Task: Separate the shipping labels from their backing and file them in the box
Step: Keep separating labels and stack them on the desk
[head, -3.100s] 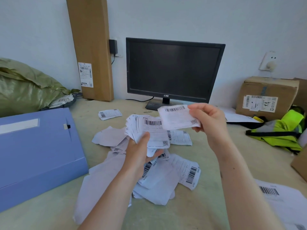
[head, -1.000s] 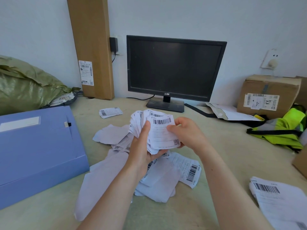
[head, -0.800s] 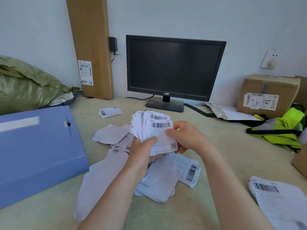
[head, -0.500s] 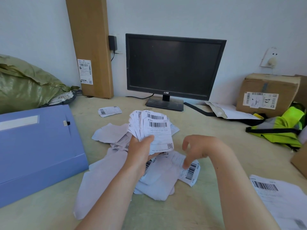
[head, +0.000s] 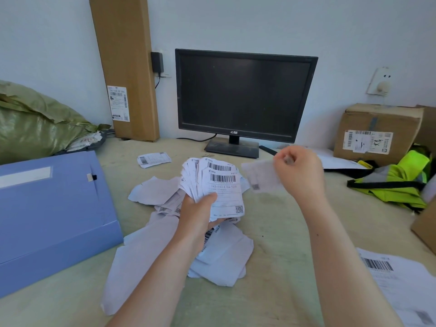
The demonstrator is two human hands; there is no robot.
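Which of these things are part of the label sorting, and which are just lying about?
Job: left hand gripping label stack; right hand pinching one label; paper pile; blue box.
Lying about: monitor; green sack; tall carton; squat carton; yellow vest.

Pale table (head: 283, 244), busy top. Along the left edge lies the blue file box (head: 47, 208), shut, with a green sack (head: 35, 123) in the far left corner. At the far edge a tall carton (head: 125, 67) and a dark monitor (head: 243, 95) stand. One loose label (head: 153, 159) lies before them. In the middle is a heap of papers (head: 165, 232). Far right sit a cardboard box (head: 377, 131) and a yellow vest (head: 405, 182), and in the near right corner, printed sheets (head: 401, 284).
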